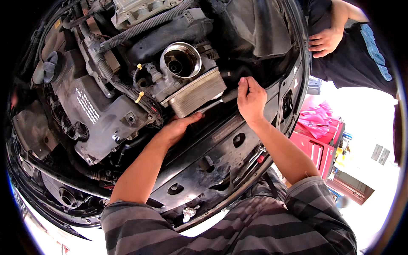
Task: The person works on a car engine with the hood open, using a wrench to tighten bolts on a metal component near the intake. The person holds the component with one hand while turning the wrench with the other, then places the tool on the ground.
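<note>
- An open engine bay [85,106] is seen from above, filling the left and centre of the frame.
- The left hand [176,127] is placed at centre frame, under the lower edge of the ribbed metal oil cooler [197,91]; the fingers are stretched out nearly flat, and nothing is seen to be held in them.
- The right hand [250,100] is set just right of centre, curled around a slim metal tool [212,104] and a dark hose [229,95] beside the cooler; how tightly it is closed cannot be told, since the fingertips are hidden.
- The open round filter housing [182,61] is found just above the cooler, at upper centre, with no cap on it.
- The step in hand is judged to be work on a fastening at the cooler's lower right corner, with the cooler being steadied from below.
- A firm seat of the tool on its fastener, and steady support under the cooler, are judged to be called for by the next move.
- Another person's hand [325,42] is seen at the upper right, resting on the edge of the bay.
- A red tool chest [318,148] is visible at the right, beyond the car's front panel [221,148].
</note>
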`<act>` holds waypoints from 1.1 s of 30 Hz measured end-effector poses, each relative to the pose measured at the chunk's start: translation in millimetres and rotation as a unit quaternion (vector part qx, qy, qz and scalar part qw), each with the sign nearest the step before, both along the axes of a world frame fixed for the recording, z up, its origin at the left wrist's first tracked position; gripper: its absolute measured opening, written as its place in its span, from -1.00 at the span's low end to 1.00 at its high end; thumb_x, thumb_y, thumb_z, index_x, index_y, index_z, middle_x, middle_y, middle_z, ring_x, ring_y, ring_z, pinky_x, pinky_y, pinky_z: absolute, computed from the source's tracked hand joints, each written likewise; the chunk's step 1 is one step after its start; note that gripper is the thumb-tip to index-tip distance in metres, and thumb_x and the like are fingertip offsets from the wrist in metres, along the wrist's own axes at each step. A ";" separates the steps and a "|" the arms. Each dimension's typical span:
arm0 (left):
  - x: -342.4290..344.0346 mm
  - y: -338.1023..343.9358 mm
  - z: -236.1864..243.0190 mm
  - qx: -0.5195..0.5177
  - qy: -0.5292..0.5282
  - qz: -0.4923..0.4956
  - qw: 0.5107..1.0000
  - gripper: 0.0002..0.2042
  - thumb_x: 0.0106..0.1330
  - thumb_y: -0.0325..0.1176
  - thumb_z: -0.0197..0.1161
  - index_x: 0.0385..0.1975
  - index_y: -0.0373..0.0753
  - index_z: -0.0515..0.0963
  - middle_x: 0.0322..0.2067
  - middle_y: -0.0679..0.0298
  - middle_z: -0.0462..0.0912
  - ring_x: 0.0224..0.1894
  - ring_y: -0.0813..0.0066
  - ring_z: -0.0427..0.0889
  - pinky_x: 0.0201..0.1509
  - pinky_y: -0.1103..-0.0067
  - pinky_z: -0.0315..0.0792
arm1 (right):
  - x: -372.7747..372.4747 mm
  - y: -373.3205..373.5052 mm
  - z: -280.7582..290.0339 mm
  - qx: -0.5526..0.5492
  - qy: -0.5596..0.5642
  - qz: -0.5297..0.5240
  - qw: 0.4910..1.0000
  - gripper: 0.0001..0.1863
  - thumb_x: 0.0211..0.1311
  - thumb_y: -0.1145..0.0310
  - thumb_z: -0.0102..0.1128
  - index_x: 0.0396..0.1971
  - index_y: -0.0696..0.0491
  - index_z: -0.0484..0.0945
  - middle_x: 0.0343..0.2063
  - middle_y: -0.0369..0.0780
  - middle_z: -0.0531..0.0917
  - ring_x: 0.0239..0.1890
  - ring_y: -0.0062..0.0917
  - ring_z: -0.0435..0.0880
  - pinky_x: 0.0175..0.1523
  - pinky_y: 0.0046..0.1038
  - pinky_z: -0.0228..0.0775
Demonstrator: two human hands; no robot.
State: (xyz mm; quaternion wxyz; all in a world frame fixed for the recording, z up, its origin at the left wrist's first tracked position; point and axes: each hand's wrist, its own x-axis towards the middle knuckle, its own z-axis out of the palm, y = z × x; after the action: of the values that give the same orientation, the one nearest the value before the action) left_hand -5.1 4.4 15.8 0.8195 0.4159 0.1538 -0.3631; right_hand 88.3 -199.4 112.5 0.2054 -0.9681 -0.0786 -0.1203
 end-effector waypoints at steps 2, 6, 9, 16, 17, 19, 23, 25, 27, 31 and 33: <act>2.6 -0.7 0.5 0.005 0.006 -0.003 1.000 -0.43 0.13 0.03 0.34 0.02 -0.25 0.50 0.11 0.26 0.47 0.32 0.38 0.11 0.40 0.40 -0.30 | -1.1 -1.8 -1.5 -0.015 0.000 -0.002 1.000 -0.74 0.30 0.31 0.01 -0.58 0.09 0.38 -0.61 -0.13 0.51 -0.52 -0.12 0.50 -0.46 -0.19 0.29; 7.7 3.9 -4.0 -0.001 0.011 -0.052 0.999 -0.44 0.10 0.07 0.35 -0.05 -0.24 0.55 0.12 0.23 0.46 0.34 0.38 0.08 0.40 0.36 -0.38 | -1.7 0.1 -1.8 -0.032 -0.009 -0.001 0.999 -0.73 0.30 0.31 -0.02 -0.59 0.09 0.36 -0.63 -0.12 0.49 -0.53 -0.11 0.49 -0.47 -0.18 0.28; 12.6 7.2 1.0 -0.008 0.019 -0.086 0.996 -0.46 0.09 0.11 0.34 -0.13 -0.24 0.59 0.15 0.23 0.43 0.34 0.34 0.07 0.40 0.36 -0.37 | -1.5 -0.9 -2.5 -0.036 -0.019 0.001 0.999 -0.71 0.31 0.28 -0.03 -0.60 0.09 0.36 -0.63 -0.12 0.49 -0.53 -0.11 0.49 -0.47 -0.17 0.28; 12.2 -0.8 27.2 0.078 -0.076 -0.042 0.993 0.16 -0.16 0.39 0.35 0.34 -0.33 0.06 0.32 -0.04 0.10 0.44 0.17 -0.16 0.44 0.32 -0.31 | -9.5 1.1 20.9 0.094 0.013 0.025 0.995 -0.84 0.11 0.39 0.19 -0.61 0.09 0.51 -0.63 -0.15 0.51 -0.56 -0.22 0.49 -0.46 -0.28 0.34; 10.2 -0.7 26.5 0.107 -0.046 0.000 0.993 -0.12 -0.13 0.13 0.51 0.17 -0.26 0.33 0.18 0.15 0.35 0.30 0.31 0.18 0.36 0.47 0.00 | -17.8 16.2 43.1 0.084 -0.028 0.085 0.992 -0.88 0.05 0.41 0.25 -0.60 0.09 0.54 -0.63 -0.17 0.52 -0.56 -0.27 0.50 -0.46 -0.32 0.35; 12.6 5.3 18.7 0.108 -0.098 -0.038 0.989 -0.15 -0.14 0.13 0.52 0.12 -0.24 0.35 0.12 0.17 0.38 0.26 0.31 0.22 0.33 0.48 0.03 | -34.6 49.4 83.1 0.005 -0.081 0.235 0.969 -0.85 -0.06 0.36 0.34 -0.63 0.03 0.53 -0.61 -0.27 0.53 -0.52 -0.39 0.53 -0.47 -0.41 0.39; 5.8 2.1 -14.4 0.104 -0.124 -0.028 0.986 -0.24 -0.15 0.15 0.51 -0.03 -0.22 0.41 0.00 0.23 0.44 0.14 0.34 0.31 0.24 0.46 0.15 | -38.9 61.1 101.1 -0.139 -0.009 0.235 0.962 -0.85 0.03 0.35 0.23 -0.58 0.04 0.46 -0.62 -0.26 0.50 -0.53 -0.34 0.53 -0.46 -0.36 0.40; 7.3 1.0 6.0 0.156 -0.148 -0.003 0.977 -0.32 -0.09 0.19 0.45 -0.09 -0.20 0.45 -0.05 0.24 0.49 0.09 0.36 0.38 0.22 0.45 0.17 | -22.0 36.0 85.7 -0.188 0.026 0.170 0.967 -0.80 0.12 0.30 0.14 -0.62 0.03 0.40 -0.64 -0.26 0.50 -0.51 -0.38 0.56 -0.46 -0.35 0.42; 12.3 1.9 25.5 0.158 -0.095 -0.038 0.982 -0.34 -0.04 0.20 0.42 -0.09 -0.19 0.48 -0.08 0.22 0.51 0.07 0.35 0.40 0.22 0.46 0.18 | -20.0 27.8 78.5 -0.167 0.021 0.176 0.970 -0.80 0.12 0.32 0.11 -0.63 0.04 0.39 -0.63 -0.24 0.51 -0.52 -0.35 0.56 -0.46 -0.33 0.42; 14.1 0.9 29.2 0.200 -0.076 -0.068 0.974 -0.33 0.00 0.23 0.37 -0.04 -0.20 0.48 -0.08 0.16 0.54 0.08 0.30 0.42 0.23 0.46 0.21 | -6.9 6.3 55.4 -0.148 0.027 0.146 0.978 -0.84 0.17 0.37 0.02 -0.56 0.09 0.42 -0.56 -0.20 0.52 -0.42 -0.26 0.53 -0.33 -0.25 0.39; 16.4 3.8 17.4 0.202 -0.124 -0.090 0.967 -0.18 -0.02 0.29 0.34 0.12 -0.23 0.37 0.07 0.06 0.44 0.18 0.21 0.34 0.27 0.41 0.18 | 0.8 -1.1 45.5 -0.146 0.035 0.139 0.979 -0.83 0.23 0.37 -0.06 -0.50 0.10 0.43 -0.46 -0.18 0.53 -0.29 -0.22 0.49 -0.18 -0.22 0.33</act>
State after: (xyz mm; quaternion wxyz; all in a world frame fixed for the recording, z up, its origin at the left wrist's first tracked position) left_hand 11.4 8.2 33.2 0.6953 0.6265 0.0835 -0.3423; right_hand 89.1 -200.5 158.0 0.0789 -0.9710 -0.2216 -0.0439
